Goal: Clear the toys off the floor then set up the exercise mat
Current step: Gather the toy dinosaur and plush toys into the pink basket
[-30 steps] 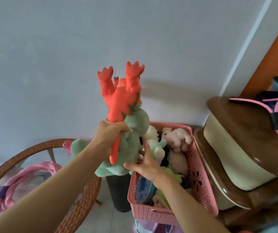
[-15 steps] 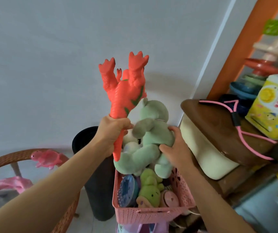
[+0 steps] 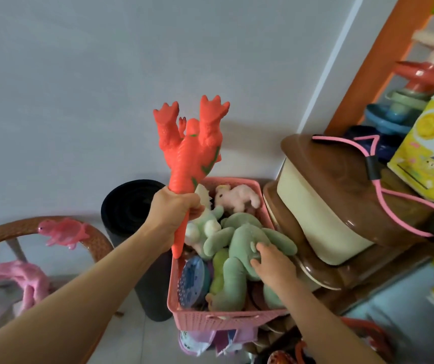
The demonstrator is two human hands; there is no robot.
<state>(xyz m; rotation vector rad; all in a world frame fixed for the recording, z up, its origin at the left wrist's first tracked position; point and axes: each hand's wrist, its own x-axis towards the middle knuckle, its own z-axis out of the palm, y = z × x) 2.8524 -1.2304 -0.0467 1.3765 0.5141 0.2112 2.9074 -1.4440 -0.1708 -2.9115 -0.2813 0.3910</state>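
Counted in view: two hands, left hand (image 3: 174, 210) and right hand (image 3: 273, 264). One orange dinosaur figure (image 3: 189, 153). One pink basket (image 3: 226, 317) holding one large green plush (image 3: 239, 248), one pink plush (image 3: 236, 198), one pale green-and-white plush (image 3: 205, 227); further items beneath are too obscured to count. One rolled black mat (image 3: 131, 206). One pink turtle toy (image 3: 63, 231). Two brown-lidded bins (image 3: 323, 206), stacked.

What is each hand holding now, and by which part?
The left hand grips the orange dinosaur by its tail. The right hand presses on the green plush, not gripping it.
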